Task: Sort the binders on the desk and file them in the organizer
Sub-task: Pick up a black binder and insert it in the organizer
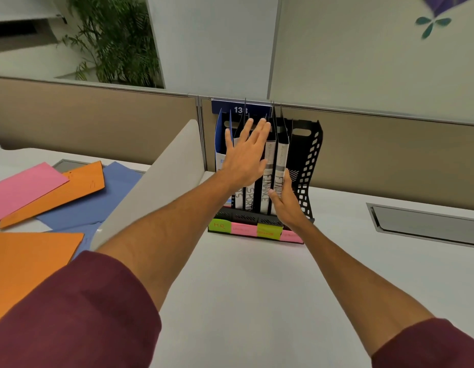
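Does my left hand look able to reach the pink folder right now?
Probably yes, but only over the grey divider, which stands between the left hand and the pink folder.

Soft even light, warped blurry edges.

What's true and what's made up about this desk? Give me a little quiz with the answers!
1. The left hand is open, with its fingers straight. True.
2. The right hand holds a pink folder. False: it grips the right FINANCE binder.
3. The organizer is black. True.
4. The orange folders stand in the organizer. False: they lie flat on the desk, at the left.
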Demonstrator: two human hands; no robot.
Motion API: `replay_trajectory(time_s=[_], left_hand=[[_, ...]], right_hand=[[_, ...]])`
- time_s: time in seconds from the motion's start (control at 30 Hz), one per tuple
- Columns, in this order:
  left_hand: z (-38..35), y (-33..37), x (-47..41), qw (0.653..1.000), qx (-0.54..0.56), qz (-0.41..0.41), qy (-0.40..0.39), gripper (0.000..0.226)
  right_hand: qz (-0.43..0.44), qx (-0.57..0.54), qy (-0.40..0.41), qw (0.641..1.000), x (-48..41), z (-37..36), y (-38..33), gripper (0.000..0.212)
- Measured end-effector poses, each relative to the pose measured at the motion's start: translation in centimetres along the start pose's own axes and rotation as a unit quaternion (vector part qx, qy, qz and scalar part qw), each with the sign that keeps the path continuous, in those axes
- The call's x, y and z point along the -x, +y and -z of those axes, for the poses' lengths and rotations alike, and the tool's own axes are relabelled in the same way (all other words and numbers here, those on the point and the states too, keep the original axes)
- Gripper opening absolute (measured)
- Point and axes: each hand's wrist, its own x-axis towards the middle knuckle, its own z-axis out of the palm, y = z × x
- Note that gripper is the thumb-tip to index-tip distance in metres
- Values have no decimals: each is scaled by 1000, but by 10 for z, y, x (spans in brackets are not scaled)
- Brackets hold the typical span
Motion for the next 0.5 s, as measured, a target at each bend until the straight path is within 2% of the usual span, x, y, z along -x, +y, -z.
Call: replay_trajectory(time_s=[0.17, 0.3, 0.5], left_hand=[[-6, 21, 43, 994, 50, 85, 35, 85], [-22, 40, 93, 991, 41, 126, 5, 84], [-55, 76, 170, 986, 28, 144, -84, 76]], right_hand=[[-31, 45, 21, 998, 29, 15, -3, 73], [-23, 151, 14, 988, 67, 29, 0, 69], [-44, 328, -38, 943, 132, 50, 14, 69]])
